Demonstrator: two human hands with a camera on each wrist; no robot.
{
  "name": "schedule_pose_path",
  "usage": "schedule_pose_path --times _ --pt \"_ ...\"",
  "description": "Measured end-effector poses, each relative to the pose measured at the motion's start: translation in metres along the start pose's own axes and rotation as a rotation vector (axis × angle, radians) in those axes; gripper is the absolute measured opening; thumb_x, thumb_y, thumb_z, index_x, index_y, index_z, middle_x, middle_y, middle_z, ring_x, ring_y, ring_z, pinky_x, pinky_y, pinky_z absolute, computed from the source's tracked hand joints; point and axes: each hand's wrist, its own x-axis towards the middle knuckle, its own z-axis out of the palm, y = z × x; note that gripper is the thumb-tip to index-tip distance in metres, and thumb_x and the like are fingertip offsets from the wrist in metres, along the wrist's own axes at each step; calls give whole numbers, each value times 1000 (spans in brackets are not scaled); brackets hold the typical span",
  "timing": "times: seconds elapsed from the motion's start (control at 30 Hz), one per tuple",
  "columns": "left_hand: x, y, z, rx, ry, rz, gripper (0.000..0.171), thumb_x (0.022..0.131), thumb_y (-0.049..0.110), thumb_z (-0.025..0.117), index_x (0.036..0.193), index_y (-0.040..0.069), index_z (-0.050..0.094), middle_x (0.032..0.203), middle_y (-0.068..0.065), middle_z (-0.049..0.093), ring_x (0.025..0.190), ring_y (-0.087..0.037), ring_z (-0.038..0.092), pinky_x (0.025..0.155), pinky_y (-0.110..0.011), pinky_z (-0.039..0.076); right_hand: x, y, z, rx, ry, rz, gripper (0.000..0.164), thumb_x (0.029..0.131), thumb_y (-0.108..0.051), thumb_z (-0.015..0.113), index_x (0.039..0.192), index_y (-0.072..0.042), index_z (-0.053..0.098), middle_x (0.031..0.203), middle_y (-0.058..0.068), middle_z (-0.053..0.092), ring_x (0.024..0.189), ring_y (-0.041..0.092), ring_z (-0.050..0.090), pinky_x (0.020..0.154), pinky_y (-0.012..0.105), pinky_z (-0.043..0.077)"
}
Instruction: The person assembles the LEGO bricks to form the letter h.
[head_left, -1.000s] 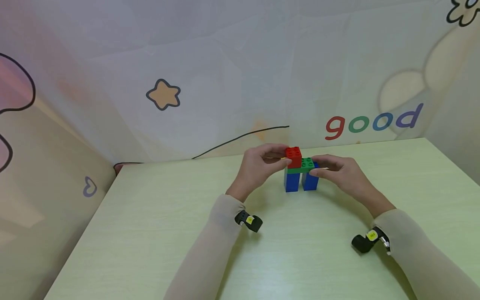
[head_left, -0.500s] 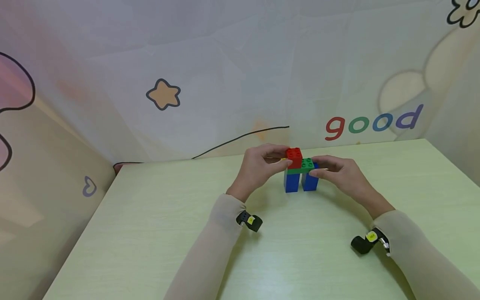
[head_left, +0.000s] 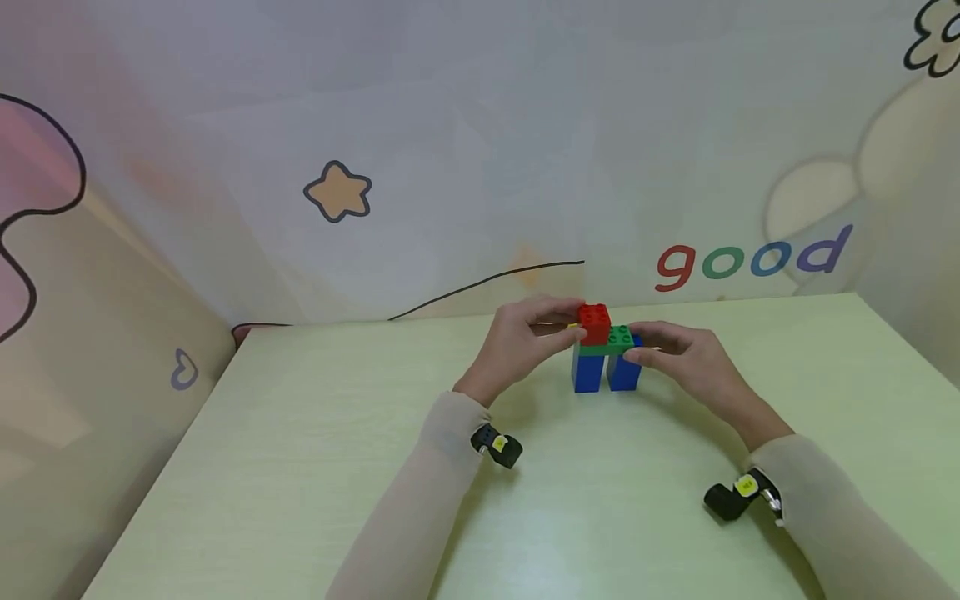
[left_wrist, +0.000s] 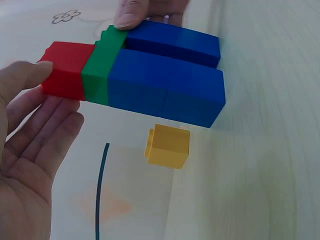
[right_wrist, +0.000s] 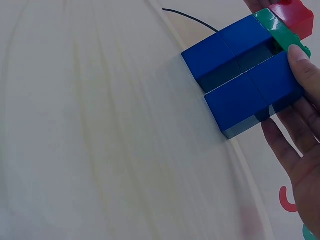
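A small arch of toy building blocks stands on the table. Two blue legs, each of two blue blocks, carry a green block, and a red block sits on the green block's left end. My left hand pinches the red block between thumb and fingers. On the other side my right hand grips the top of the right blue leg, its thumb right at the seam with the green block. Behind the arch lies a yellow block, almost hidden in the head view.
The pale wooden table meets a printed backdrop just behind the blocks. Each wrist wears a small black camera, the left camera and the right camera.
The head view has tilted slightly, so hands, blocks and backdrop all sit a little lower. Both hands keep the same hold on the arch.
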Motion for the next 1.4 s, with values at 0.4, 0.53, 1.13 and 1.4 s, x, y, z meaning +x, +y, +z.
schedule_pose_path --times 0.4,0.53,1.13,1.4 --pt "9 -21 -21 -34 103 -26 38 85 16 69 122 8 61 116 -3 63 102 -6 60 84 -21 49 -2 -1 -3 -20 -16 -8 57 82 -52 64 130 -21 56 119 3 61 106 20 56 83 31 49" --pt "14 -38 -17 -49 128 -85 37 83 18 72 119 12 64 115 -3 64 101 -7 60 84 -20 49 -2 1 -5 -17 -8 -6 55 81 -51 65 127 -22 57 117 1 62 103 18 57 82 29 49" --pt "28 -89 4 -152 139 -308 47 80 23 75 124 11 61 119 -6 63 101 -9 60 87 -24 48 -5 3 -4 20 -38 -65 53 85 -45 65 130 -18 56 121 4 60 106 22 56 82 23 49" --pt "32 -94 15 -194 121 -365 47 77 28 77 120 13 64 108 3 66 97 -8 61 85 -26 49 -4 5 -7 29 -17 -17 54 81 -49 67 126 -22 58 118 0 61 104 18 57 84 28 49"
